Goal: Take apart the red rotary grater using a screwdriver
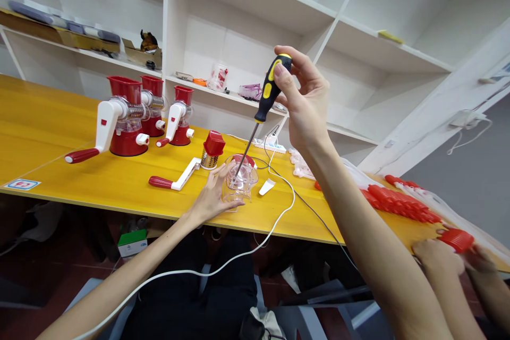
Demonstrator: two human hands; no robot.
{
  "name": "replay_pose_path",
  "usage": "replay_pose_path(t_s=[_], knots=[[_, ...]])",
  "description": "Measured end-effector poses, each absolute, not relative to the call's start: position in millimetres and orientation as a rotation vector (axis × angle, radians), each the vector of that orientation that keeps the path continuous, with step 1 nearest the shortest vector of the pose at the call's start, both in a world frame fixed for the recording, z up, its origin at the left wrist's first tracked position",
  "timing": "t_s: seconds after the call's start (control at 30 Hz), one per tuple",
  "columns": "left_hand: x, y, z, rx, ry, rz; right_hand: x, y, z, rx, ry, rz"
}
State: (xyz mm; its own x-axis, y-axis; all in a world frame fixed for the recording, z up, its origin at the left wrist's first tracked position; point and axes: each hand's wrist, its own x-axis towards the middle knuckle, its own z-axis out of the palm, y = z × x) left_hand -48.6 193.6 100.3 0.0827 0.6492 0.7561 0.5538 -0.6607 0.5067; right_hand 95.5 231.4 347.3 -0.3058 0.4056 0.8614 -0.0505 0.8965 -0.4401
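Observation:
In my right hand (pixel 305 93) is a screwdriver (pixel 269 87) with a black and yellow handle, gripped near its top and tilted. Its shaft runs down into a clear plastic housing (pixel 244 183); what the tip touches I cannot make out. My left hand (pixel 215 194) is wrapped around the left side of that housing on the table. Just behind the housing shows a red part, partly hidden. To the left stand a red hopper with a metal grater drum (pixel 211 151) and a white crank with a red handle (pixel 175 178). A small white piece (pixel 266 186) lies to the right.
Several assembled red and white rotary graters (pixel 128 117) stand at the left. A white cable (pixel 289 207) crosses the table and hangs over its front edge. A power strip (pixel 271 144) lies at the back. Red parts (pixel 402 203) and a co-worker's hands (pixel 438 255) are at the right.

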Motion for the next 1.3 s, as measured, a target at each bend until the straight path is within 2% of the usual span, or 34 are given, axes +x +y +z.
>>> replay_pose_path(t_s=[0.9, 1.3], knots=[[-49.6, 192.1, 102.1, 2.291, 1.198, 1.624, 97.4, 236.5, 345.4, -0.284, -1.856, 0.425], [-49.4, 189.8, 103.0, 2.299, 1.225, 1.604, 97.1, 237.3, 346.7, -0.292, -1.824, 0.536]])
